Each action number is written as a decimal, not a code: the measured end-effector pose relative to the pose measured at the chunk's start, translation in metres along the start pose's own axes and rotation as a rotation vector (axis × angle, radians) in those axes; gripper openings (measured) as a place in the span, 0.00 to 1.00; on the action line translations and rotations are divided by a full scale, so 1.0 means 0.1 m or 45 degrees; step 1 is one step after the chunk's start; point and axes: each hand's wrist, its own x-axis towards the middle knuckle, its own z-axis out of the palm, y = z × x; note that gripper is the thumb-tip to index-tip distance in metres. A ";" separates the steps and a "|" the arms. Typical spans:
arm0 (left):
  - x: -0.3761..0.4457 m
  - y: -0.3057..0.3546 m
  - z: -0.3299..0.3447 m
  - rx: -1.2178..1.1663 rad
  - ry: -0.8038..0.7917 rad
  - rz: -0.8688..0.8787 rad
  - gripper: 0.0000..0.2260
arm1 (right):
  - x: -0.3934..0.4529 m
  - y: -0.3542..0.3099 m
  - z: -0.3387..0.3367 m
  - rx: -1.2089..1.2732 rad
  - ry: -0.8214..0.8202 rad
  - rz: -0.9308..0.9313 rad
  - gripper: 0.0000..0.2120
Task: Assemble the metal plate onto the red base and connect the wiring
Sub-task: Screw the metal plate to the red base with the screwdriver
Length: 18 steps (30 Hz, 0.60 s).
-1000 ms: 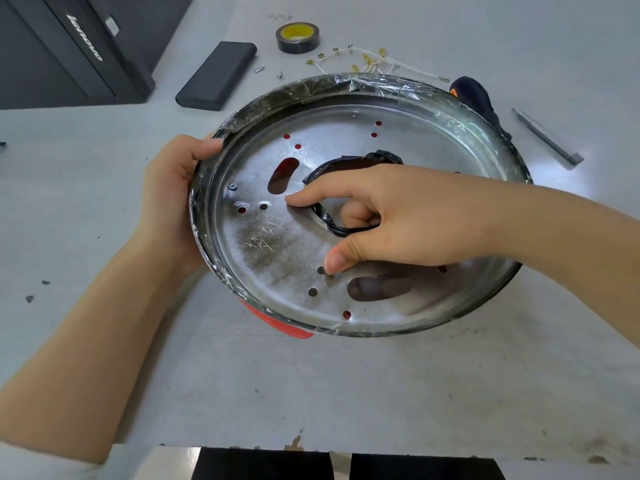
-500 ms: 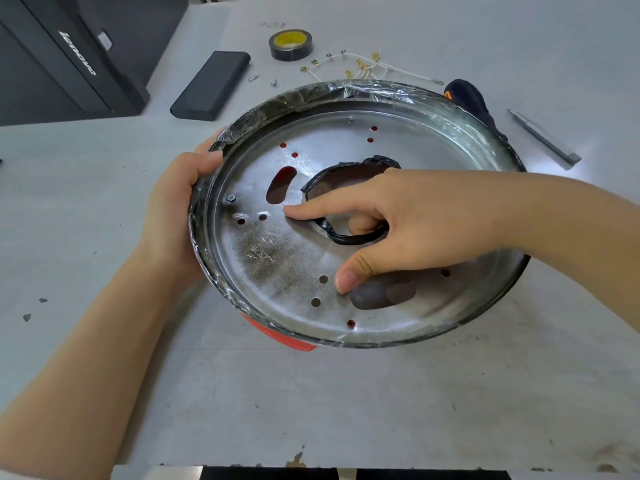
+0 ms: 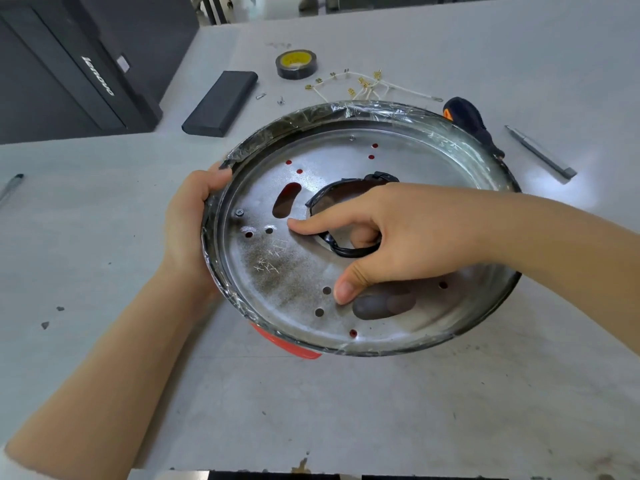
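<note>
Both hands are on the job: the left hand [image 3: 194, 220] grips the rim of the metal plate [image 3: 294, 271] at nine o'clock, thumb hooked over the taped edge, while the right hand [image 3: 398, 237] reaches in from three o'clock, forefinger and thumb pressed flat on the metal, other fingers curled down through the centre hole [image 3: 341, 206]. The plate sits tilted over the red base [image 3: 287, 346], which peeks out only at six o'clock, on the worktop [image 3: 311, 410].

Here's the risk. Red shows through some small holes and dark through others, so plate and base look not quite lined up; push down now and the screw holes could miss. Those fingers in the centre hole sit against its black-wrapped edge, and a slip could pinch them or nick whatever lies beneath. The loose wires [image 3: 367, 86] lie at twelve o'clock beyond the rim, near the roll of tape [image 3: 296, 64]; swing the plate and they could be dragged or snagged.
</note>
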 end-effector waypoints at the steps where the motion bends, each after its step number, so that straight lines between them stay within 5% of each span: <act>1: -0.03 0.00 0.04 -0.005 -0.058 -0.019 0.12 | 0.00 0.00 -0.01 -0.015 0.004 0.015 0.34; 3: -0.07 -0.01 0.10 0.022 -0.093 -0.053 0.23 | -0.02 -0.02 -0.04 -0.089 0.016 0.044 0.35; 11: -0.08 0.10 0.18 0.051 -0.192 -0.137 0.21 | 0.21 0.02 -0.44 -0.330 0.459 0.184 0.21; 18: 0.13 0.22 0.14 0.655 -0.469 -0.001 0.17 | 0.48 0.15 -0.52 -0.494 0.208 0.460 0.18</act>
